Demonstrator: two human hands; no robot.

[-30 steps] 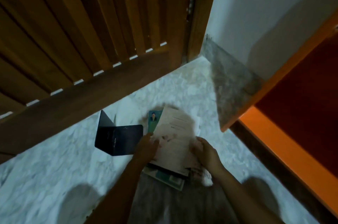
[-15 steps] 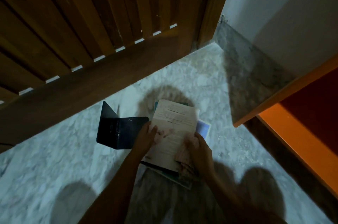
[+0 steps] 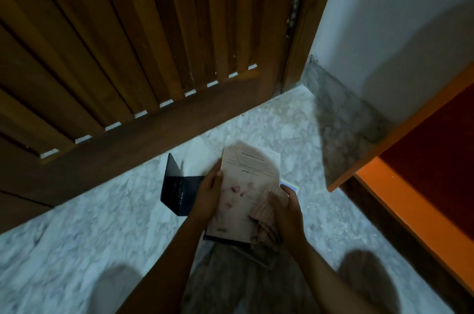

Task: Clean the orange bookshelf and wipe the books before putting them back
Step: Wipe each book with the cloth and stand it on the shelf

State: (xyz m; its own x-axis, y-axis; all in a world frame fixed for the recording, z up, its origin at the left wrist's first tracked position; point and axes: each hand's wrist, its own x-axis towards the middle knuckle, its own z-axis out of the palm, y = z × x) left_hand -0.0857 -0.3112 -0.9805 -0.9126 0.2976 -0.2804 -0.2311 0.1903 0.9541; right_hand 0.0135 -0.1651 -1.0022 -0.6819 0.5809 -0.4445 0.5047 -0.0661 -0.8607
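Dim room, low light, view is soft. Slatted wooden door [image 3: 128,44] fills the upper left; bright slits show under the slats above its solid bottom rail. Wooden frame [image 3: 302,44] to its right, with a metal hinge [image 3: 295,3]. Plain pale wall [image 3: 397,18] at upper right, grey stone skirting [image 3: 346,121] along its base. Pale marbled floor [image 3: 77,224], with dark shadows near the bottom edge. Orange bookshelf [image 3: 410,206] stands against the wall at right, with a dark red inside.
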